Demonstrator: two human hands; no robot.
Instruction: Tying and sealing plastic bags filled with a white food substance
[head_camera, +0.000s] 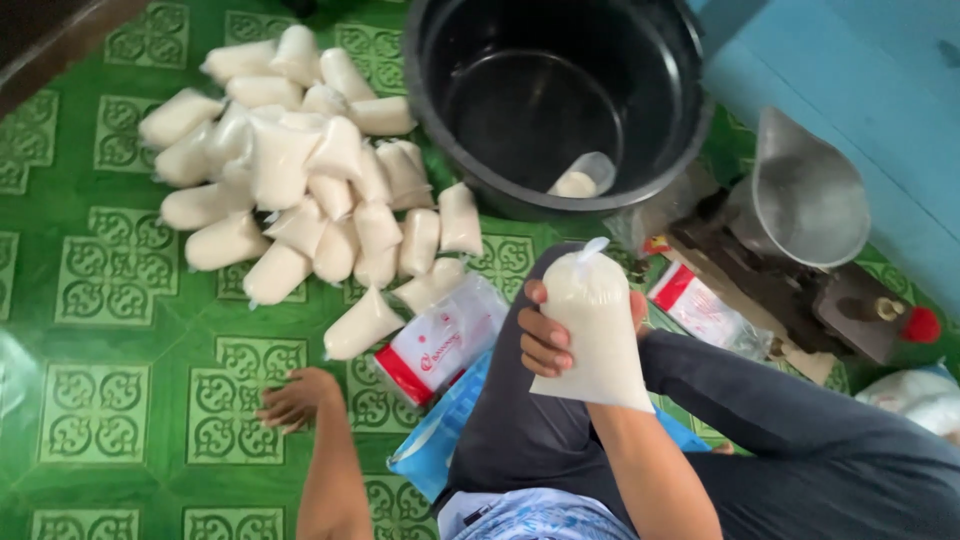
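Head view: my right hand (548, 340) is closed around a filled plastic bag (596, 330) of pale, off-white grain or powder, fingers wrapped on its left side and thumb at the tied neck, holding it upright above my dark-trousered lap, near the middle of the scene. My left hand (296, 398) is down on the green patterned floor mat (100, 300), fingers spread and pressed flat, holding nothing. To the far left lies a heap of finished bags (300, 190), the same kind, touching one another. Between the heap and my knee sits a red-and-white packet of empty bags (440, 345). Far centre stands a black tub (560, 95) with a small scoop cup (585, 177) at its bottom. At right is a scale with a metal pan (808, 195). I judge this bag is packed and closed; setting it down calls for a short reach left towards the heap.
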